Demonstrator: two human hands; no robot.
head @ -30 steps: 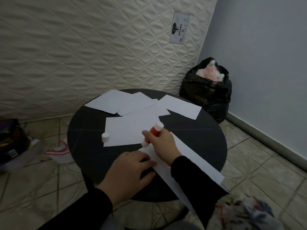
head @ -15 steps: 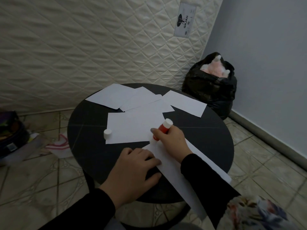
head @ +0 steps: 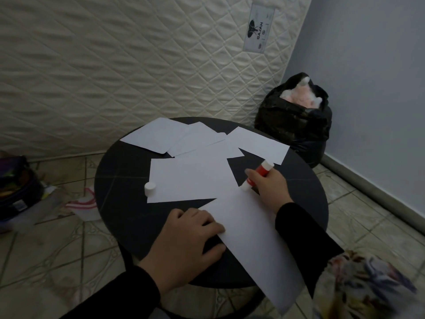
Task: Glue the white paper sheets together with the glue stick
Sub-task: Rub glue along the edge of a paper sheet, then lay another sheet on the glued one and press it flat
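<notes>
My right hand [head: 268,188] grips the red glue stick [head: 261,172], tilted, its white tip down on the far corner of the near white sheet [head: 248,229]. That sheet lies diagonally over the round black table [head: 122,203] and hangs past its front edge. My left hand [head: 186,240] lies flat on the table, fingers pressing the sheet's left edge. The glue stick's white cap [head: 149,188] stands at the left edge of a larger sheet [head: 190,178]. Several more white sheets [head: 184,139] overlap at the back of the table.
A quilted mattress [head: 138,65] leans against the wall behind the table. A black rubbish bag [head: 294,125] with pink and white stuffing stands at the back right. On the tiled floor to the left lie a dark bag [head: 16,189] and a red-and-white item [head: 82,203].
My right hand has slid the glue stick to the right and farther away along the near sheet's edge, up to its far corner. My left hand stays pressed on the sheet.
</notes>
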